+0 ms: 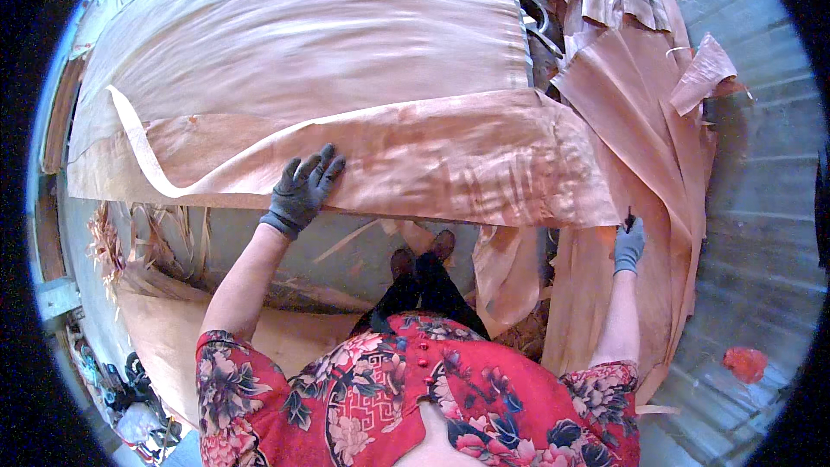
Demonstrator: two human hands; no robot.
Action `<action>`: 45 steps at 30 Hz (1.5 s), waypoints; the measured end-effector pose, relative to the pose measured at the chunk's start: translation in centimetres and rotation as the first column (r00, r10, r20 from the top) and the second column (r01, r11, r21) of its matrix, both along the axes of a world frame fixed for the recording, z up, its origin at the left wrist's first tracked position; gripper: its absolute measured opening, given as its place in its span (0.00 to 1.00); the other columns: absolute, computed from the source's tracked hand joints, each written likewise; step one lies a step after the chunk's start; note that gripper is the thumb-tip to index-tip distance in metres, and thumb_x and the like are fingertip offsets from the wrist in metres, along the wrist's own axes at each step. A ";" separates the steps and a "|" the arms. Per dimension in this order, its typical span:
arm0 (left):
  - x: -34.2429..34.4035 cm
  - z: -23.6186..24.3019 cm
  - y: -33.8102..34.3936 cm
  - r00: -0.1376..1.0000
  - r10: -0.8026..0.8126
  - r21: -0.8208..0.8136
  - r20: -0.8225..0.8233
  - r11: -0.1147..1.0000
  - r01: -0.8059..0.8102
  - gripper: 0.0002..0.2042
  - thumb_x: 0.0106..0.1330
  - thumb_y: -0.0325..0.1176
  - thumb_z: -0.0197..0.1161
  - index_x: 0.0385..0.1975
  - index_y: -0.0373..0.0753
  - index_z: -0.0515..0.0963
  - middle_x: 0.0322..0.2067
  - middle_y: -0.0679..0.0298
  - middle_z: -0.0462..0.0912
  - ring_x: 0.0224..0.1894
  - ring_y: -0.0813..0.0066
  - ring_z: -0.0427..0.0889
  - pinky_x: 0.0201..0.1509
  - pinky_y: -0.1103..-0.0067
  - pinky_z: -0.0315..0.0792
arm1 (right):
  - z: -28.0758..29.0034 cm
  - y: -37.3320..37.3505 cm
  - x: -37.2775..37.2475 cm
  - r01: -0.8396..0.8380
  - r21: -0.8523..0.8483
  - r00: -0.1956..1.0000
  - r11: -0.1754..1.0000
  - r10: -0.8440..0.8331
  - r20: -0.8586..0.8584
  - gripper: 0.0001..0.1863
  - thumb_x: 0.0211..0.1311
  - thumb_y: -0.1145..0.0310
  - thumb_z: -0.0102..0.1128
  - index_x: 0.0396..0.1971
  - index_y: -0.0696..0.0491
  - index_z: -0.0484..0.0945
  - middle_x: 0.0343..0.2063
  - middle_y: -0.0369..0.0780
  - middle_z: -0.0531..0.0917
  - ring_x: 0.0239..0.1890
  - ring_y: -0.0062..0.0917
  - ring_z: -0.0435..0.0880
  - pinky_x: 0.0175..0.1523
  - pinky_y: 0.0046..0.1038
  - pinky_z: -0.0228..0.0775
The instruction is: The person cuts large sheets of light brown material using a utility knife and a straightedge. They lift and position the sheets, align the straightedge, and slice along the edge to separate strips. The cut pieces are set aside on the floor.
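A long reddish-brown sheet of thin wood veneer (406, 156) lies along the near edge of a wide stack of pale veneer (346, 43). Its left part curls up in a raised, lighter edge. Upon this sheet, left of the middle, my left hand (303, 190) rests in a grey glove with its fingers stretched out. Beyond the sheet's right end, my right hand (630, 245), gloved too, is closed around a small dark tool (629, 220) that points up from the fist. Too little of the tool shows to tell its exact kind.
Loose veneer sheets (635, 112) are heaped at the right, with a torn piece (705, 73) on top. More veneer (164, 320) lies low at the left. A veneer strip (506, 272) hangs beside my legs. A red patch (745, 364) marks the grey floor at the right.
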State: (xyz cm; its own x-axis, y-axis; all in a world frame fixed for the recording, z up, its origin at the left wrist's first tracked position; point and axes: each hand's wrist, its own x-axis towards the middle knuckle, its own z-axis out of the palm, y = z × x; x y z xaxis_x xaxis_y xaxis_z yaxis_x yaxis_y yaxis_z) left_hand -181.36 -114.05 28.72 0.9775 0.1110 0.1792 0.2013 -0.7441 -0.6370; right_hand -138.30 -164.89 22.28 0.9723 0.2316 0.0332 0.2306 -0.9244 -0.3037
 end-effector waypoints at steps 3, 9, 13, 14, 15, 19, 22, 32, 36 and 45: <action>0.1 -1.7 -0.9 1.000 0.014 -0.257 0.024 0.966 -0.008 0.22 0.59 0.35 0.45 0.56 0.53 0.64 0.59 0.66 0.64 0.62 0.64 0.58 0.67 0.60 0.38 | 2.8 1.2 -1.1 -0.040 0.123 0.999 0.992 0.035 0.042 0.11 0.53 0.71 0.56 0.37 0.58 0.71 0.34 0.41 0.80 0.33 0.26 0.78 0.39 0.27 0.69; 0.3 0.7 -0.5 1.000 -0.014 -0.485 0.019 0.874 0.022 0.23 0.56 0.30 0.45 0.55 0.46 0.66 0.57 0.60 0.65 0.61 0.62 0.61 0.67 0.64 0.48 | 11.7 17.4 -12.4 0.195 0.844 0.809 0.499 0.405 -0.426 0.10 0.64 0.66 0.48 0.42 0.52 0.70 0.31 0.35 0.79 0.16 0.10 0.67 0.18 0.15 0.60; -0.3 0.3 0.0 0.999 -0.019 -0.489 -0.051 0.872 -0.008 0.25 0.54 0.31 0.48 0.56 0.43 0.64 0.57 0.57 0.64 0.61 0.59 0.60 0.67 0.63 0.47 | 7.9 26.4 -15.7 0.230 0.855 0.676 0.466 0.555 -0.484 0.10 0.65 0.64 0.47 0.41 0.52 0.69 0.28 0.37 0.79 0.15 0.13 0.70 0.18 0.16 0.62; 0.0 0.7 1.6 0.995 -0.043 -0.487 -0.093 0.873 -0.008 0.26 0.53 0.32 0.51 0.57 0.42 0.63 0.57 0.56 0.64 0.62 0.58 0.59 0.67 0.63 0.47 | 4.8 28.2 -16.3 0.214 0.866 0.708 0.452 0.539 -0.456 0.10 0.65 0.63 0.47 0.40 0.52 0.69 0.27 0.38 0.79 0.15 0.14 0.70 0.18 0.16 0.63; -0.3 1.7 2.6 0.989 -0.038 -0.481 -0.143 0.876 -0.036 0.28 0.53 0.34 0.53 0.57 0.40 0.62 0.57 0.55 0.64 0.62 0.57 0.58 0.67 0.62 0.47 | 4.6 29.5 -16.8 0.255 0.858 0.720 0.446 0.504 -0.476 0.10 0.65 0.63 0.47 0.39 0.52 0.69 0.26 0.37 0.78 0.15 0.14 0.71 0.17 0.16 0.63; 4.8 9.7 -5.0 0.910 -0.046 -0.703 -0.413 0.652 -0.286 0.43 0.45 0.44 0.66 0.60 0.31 0.54 0.60 0.50 0.58 0.65 0.52 0.50 0.67 0.62 0.45 | 5.3 26.9 -14.6 0.277 0.814 0.729 0.511 0.440 -0.524 0.10 0.65 0.61 0.46 0.35 0.53 0.67 0.22 0.38 0.79 0.13 0.16 0.72 0.16 0.18 0.65; 9.8 11.0 -8.2 1.000 0.012 -0.914 -0.015 0.405 -0.019 0.40 0.51 0.44 0.63 0.61 0.32 0.52 0.62 0.49 0.53 0.66 0.50 0.45 0.67 0.63 0.42 | 5.7 28.0 -15.5 0.268 0.829 0.756 0.491 0.426 -0.497 0.11 0.65 0.60 0.46 0.33 0.54 0.67 0.20 0.37 0.78 0.12 0.16 0.72 0.16 0.18 0.64; 24.6 -0.6 -12.5 0.900 0.161 -0.865 0.404 0.387 0.319 0.31 0.60 0.43 0.48 0.62 0.37 0.54 0.63 0.51 0.51 0.66 0.49 0.44 0.67 0.63 0.40 | 6.5 26.4 -14.0 0.430 0.815 0.709 0.388 0.414 -0.571 0.12 0.64 0.62 0.48 0.28 0.55 0.69 0.20 0.34 0.75 0.17 0.17 0.74 0.18 0.21 0.64; 25.6 -0.5 -12.4 0.936 0.131 -0.811 0.326 0.548 0.205 0.26 0.58 0.41 0.50 0.56 0.36 0.63 0.57 0.56 0.65 0.62 0.52 0.56 0.66 0.62 0.45 | 9.5 26.7 -12.3 0.118 0.811 0.841 0.573 0.377 -0.388 0.10 0.62 0.66 0.47 0.27 0.57 0.69 0.21 0.44 0.77 0.18 0.30 0.76 0.24 0.32 0.70; 26.6 -0.7 -12.4 0.920 0.094 -0.757 0.380 0.604 0.250 0.24 0.56 0.36 0.51 0.54 0.38 0.65 0.57 0.55 0.65 0.62 0.55 0.57 0.65 0.59 0.47 | 9.6 28.9 -5.8 -0.501 0.082 0.863 0.862 0.505 -0.030 0.15 0.60 0.63 0.45 0.24 0.59 0.73 0.23 0.52 0.78 0.27 0.46 0.79 0.32 0.42 0.71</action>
